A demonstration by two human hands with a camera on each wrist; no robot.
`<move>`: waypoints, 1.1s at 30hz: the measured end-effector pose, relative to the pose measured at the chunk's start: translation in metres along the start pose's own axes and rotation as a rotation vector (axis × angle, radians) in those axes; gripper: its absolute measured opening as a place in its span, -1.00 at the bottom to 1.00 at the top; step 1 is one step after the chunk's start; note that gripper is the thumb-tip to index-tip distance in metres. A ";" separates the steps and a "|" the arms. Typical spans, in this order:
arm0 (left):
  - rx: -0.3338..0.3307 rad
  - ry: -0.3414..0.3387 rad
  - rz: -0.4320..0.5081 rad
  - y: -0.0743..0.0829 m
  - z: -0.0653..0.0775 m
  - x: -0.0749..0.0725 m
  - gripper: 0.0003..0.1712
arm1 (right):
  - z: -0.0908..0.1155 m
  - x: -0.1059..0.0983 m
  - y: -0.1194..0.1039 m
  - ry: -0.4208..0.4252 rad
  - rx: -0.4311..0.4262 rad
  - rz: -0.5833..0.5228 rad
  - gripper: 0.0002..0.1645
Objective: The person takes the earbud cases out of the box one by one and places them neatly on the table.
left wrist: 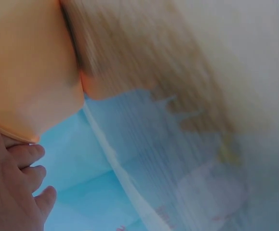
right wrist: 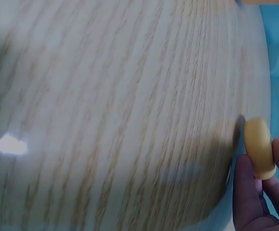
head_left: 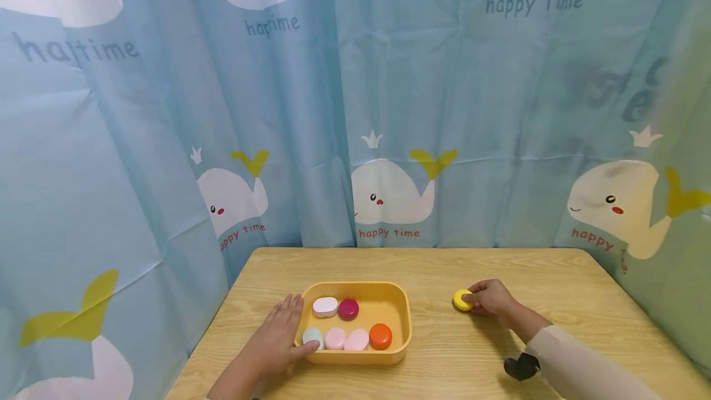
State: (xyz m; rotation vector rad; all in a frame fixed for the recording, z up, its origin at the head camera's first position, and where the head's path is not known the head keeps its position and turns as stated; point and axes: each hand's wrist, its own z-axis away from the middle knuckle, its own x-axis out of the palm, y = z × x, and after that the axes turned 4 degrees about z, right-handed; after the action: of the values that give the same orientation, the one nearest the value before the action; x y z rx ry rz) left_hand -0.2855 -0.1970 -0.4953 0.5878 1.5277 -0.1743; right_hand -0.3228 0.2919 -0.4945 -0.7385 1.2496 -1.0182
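My right hand (head_left: 490,298) pinches a small round yellow piece (head_left: 461,300), a thick disc with rounded edges, between thumb and fingers; the right wrist view shows this disc (right wrist: 259,147) edge-on, above its shadow. At the other side, my left hand (head_left: 276,335) lies along the left wall of a yellow-orange box (head_left: 383,358), its fingers extended and its thumb over the front rim. Inside are a white oval piece (head_left: 325,307), a dark red round one (head_left: 348,309), an orange round one (head_left: 380,336), two pale pink ones (head_left: 336,338) and a pale blue one (head_left: 313,337), partly hidden by the thumb.
A light wood-grain table (head_left: 433,270) carries everything. Behind and beside it hangs a blue curtain (head_left: 311,110) printed with whales. Something black (head_left: 521,366) sits by my right sleeve (head_left: 572,360).
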 end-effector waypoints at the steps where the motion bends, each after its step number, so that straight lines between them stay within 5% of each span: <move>1: 0.000 -0.002 -0.003 0.000 0.000 0.000 0.19 | 0.000 0.000 0.000 -0.002 -0.007 0.009 -0.63; 11: -0.015 -0.018 0.020 0.003 0.004 0.000 0.18 | 0.000 0.002 0.000 0.000 -0.032 0.076 -0.63; 23: -0.010 -0.014 -0.001 0.002 -0.002 -0.004 0.18 | -0.006 -0.005 -0.003 0.010 -0.112 0.306 -0.57; 33: -0.003 -0.019 -0.008 0.002 -0.002 -0.003 0.17 | 0.000 -0.009 -0.001 0.008 -0.111 0.275 -0.58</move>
State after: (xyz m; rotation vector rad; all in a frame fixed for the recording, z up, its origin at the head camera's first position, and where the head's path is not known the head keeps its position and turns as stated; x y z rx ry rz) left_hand -0.2861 -0.1952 -0.4913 0.5765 1.5121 -0.1831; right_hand -0.3230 0.3001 -0.4898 -0.6264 1.3805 -0.7327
